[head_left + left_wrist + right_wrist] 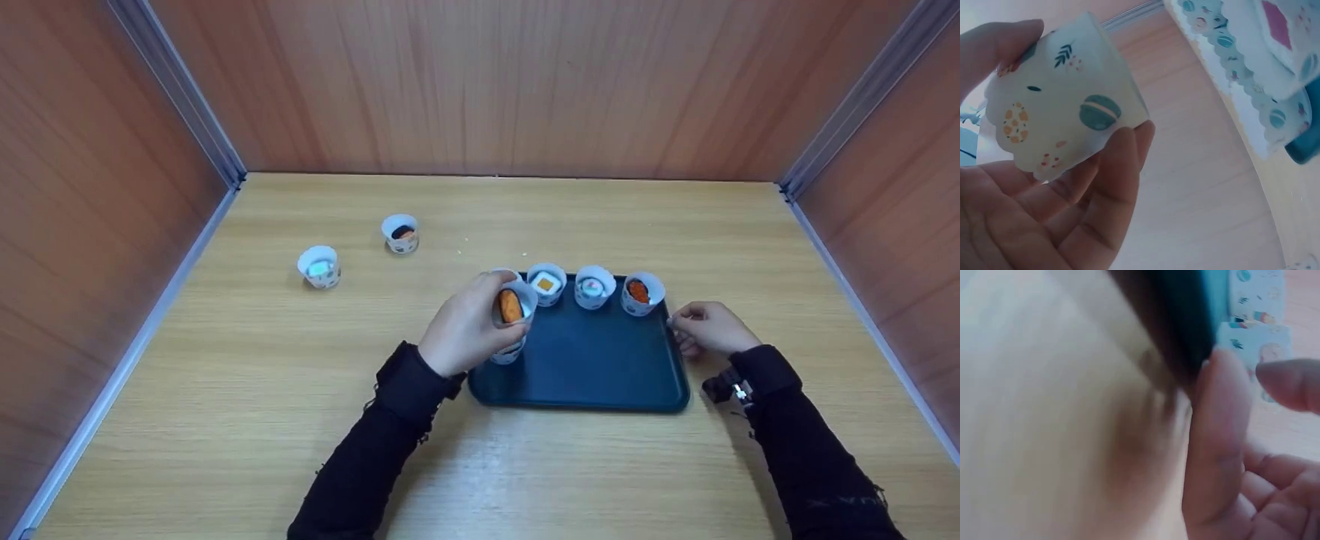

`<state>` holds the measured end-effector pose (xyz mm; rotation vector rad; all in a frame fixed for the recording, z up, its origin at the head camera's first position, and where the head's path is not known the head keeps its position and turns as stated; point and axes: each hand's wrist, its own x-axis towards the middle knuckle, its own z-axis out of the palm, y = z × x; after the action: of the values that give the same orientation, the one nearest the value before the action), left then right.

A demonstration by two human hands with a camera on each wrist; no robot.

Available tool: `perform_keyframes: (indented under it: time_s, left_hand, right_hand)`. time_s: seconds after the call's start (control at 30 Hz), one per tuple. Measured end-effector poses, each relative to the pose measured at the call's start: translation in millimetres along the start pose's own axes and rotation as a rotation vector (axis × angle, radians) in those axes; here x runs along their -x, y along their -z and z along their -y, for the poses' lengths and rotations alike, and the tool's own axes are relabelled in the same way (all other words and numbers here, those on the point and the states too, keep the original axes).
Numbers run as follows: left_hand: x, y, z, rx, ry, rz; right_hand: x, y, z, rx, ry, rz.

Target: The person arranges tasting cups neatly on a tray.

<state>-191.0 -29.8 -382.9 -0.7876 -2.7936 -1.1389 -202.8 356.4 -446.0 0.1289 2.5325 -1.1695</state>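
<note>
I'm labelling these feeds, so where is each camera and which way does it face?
Head: worn on the head, facing forward and down over the dark green tray and paper cups; left hand, right hand and sleeves show.
Left wrist: worn there, facing the held cup; the left fingers show.
Right wrist: worn there, facing the tray's edge; the right fingers show.
Head and left wrist views share the held cup.
</note>
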Motion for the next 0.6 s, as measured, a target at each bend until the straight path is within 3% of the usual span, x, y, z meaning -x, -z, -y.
perform_keyframes:
  time_s: [0.13,0.23,0.3,0.37,0.47,0.6]
  left_hand:
    - [1.8,-2.0,-0.9,0.012,-0.003,0.006]
    - [2.1,-4.0,-1.5,0.013,0.0,0.012]
    - [2.2,-5.2,-2.3,0.01,0.0,0.013]
    - [2.8,-6.1,-3.3,0.009,-0.002,0.016]
    - [4.3,-6.4,-5.0,0.01,-0.006,0.018]
    - [5.9,-6.9,-6.2,0.012,-0.026,0.01]
  right_hand:
    - [7,5.2,17,-0.04,0.08,-0.139]
    - [12,1.5,38,-0.082,0.203,-0.238]
    - [15,-6.7,55,-0.143,0.3,-0.261]
    - [19,-18.6,70,-0.208,0.386,-0.252]
    - [24,-41.3,90,-0.283,0.501,-0.17]
    - [27,-75.8,108,-0.278,0.625,-0.035]
